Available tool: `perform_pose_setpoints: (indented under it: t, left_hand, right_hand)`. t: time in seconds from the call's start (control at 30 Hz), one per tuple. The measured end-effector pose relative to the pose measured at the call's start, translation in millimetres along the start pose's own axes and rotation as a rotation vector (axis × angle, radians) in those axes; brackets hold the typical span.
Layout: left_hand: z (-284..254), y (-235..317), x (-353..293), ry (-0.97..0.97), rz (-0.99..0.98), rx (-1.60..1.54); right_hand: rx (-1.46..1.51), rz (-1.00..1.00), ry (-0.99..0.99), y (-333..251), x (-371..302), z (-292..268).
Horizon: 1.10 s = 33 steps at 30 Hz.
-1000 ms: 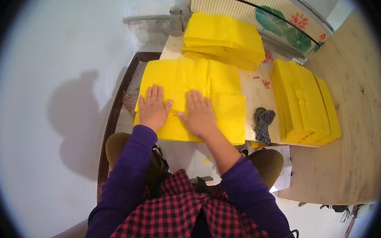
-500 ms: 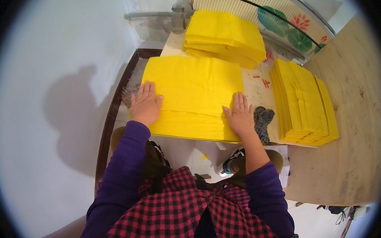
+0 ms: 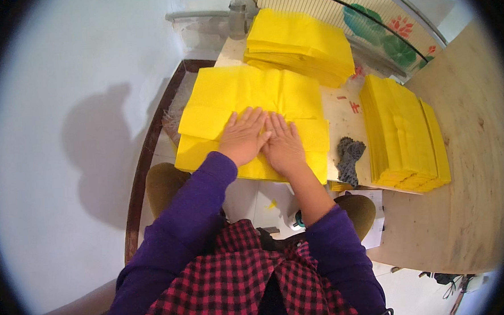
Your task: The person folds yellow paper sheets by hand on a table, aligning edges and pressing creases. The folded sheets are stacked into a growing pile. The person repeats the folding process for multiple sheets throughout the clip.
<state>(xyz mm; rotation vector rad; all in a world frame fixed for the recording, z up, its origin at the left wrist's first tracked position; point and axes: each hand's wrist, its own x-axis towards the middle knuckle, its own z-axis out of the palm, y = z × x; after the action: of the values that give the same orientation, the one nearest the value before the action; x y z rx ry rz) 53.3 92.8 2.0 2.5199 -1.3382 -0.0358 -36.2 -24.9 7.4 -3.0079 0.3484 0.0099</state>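
From my remote post, I saw a bare left hand (image 3: 244, 139) and bare right hand (image 3: 284, 147) flat, fingers outstretched, on folded yellow fabric sheets (image 3: 243, 89); bunched dark-grey textured cloth (image 3: 350, 159) lay right.

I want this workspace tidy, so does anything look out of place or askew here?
Yes: a yellow scrap lies on the white floor, looking like stray litter. A crumpled grey knitted item sits loose beside the yellow fabric, which puckers just beyond the right hand.
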Motion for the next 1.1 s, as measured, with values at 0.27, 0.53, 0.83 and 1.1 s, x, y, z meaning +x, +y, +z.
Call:
perform_pose_setpoints:
  t: [0.27,0.53,0.83,1.1]
  left_hand:
    - [-12,-70,-18,0.012,-0.277,0.118]
    - [-30,-102,-36,-0.04,-0.41,0.058]
    - [-29,-102,-37,-0.026,-0.411,0.03]
    - [-28,-107,-37,0.0,-0.38,0.016]
  right_hand:
    - [0.012,0.199,0.025,53,-25,-5]
    - [0.051,0.34,0.173,84,-64,-13]
    - [1.912,0.638,0.224,66,-112,-27]
    - [2.129,0.758,0.251,96,-86,-23]
